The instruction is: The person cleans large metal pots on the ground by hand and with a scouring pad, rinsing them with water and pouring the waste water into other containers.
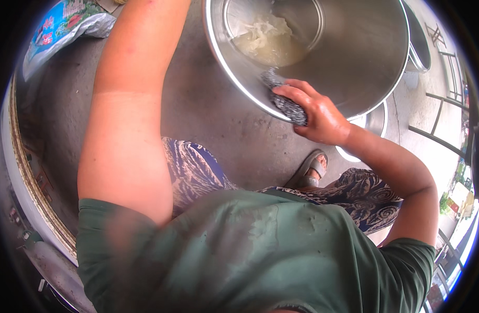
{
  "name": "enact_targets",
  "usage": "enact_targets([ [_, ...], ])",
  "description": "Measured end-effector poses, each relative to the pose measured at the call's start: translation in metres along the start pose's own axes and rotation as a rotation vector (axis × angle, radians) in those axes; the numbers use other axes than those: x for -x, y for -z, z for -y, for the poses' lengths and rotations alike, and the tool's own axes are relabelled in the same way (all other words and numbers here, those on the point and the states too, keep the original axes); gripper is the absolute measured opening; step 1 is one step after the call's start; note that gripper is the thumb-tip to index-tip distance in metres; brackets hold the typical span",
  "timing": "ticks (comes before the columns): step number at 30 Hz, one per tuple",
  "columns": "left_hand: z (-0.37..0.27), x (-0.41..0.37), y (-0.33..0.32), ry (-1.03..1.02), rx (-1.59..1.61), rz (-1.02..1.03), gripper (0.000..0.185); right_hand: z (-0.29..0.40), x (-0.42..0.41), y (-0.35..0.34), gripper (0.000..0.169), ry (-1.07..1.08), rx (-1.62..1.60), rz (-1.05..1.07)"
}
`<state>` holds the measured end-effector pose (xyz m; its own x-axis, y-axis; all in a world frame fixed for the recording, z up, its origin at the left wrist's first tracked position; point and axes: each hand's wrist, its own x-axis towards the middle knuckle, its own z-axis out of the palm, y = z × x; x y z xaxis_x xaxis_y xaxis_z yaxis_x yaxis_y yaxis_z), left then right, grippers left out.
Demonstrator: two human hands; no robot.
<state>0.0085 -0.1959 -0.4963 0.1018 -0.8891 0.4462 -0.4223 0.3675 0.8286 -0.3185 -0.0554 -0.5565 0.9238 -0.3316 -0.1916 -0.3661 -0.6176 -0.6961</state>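
A large stainless steel pot is tipped so that its mouth faces me. Cloudy liquid with crumpled, whitish, film-like material lies inside at its lower end. My right hand looks wet and grips a grey metal scouring pad. The pad lies across the pot's near rim, with its far end against the inner wall. My left arm reaches up past the top edge, and the left hand is out of view.
Behind the pot stands another metal vessel. A shiny round metal container sits below its right side. A printed plastic sack lies at upper left. My sandalled foot rests on the concrete floor. Metal frames stand at right.
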Motion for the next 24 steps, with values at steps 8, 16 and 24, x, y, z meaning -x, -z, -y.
enact_targets([
  [8, -0.051, 0.192, -0.036, 0.332, 0.141, -0.241, 0.026, -0.024, 0.01, 0.021, 0.067, 0.041, 0.015, 0.075],
  [16, -0.064, 0.07, 0.023, 0.243, -0.131, 0.166, 0.027, 0.043, -0.072, -0.022, 0.066, 0.304, -0.314, -0.553],
  [24, -0.078, 0.146, -0.013, 0.092, -0.177, -0.156, 0.039, 0.053, -0.114, -0.023, 0.06, 0.199, -0.735, -0.647],
])
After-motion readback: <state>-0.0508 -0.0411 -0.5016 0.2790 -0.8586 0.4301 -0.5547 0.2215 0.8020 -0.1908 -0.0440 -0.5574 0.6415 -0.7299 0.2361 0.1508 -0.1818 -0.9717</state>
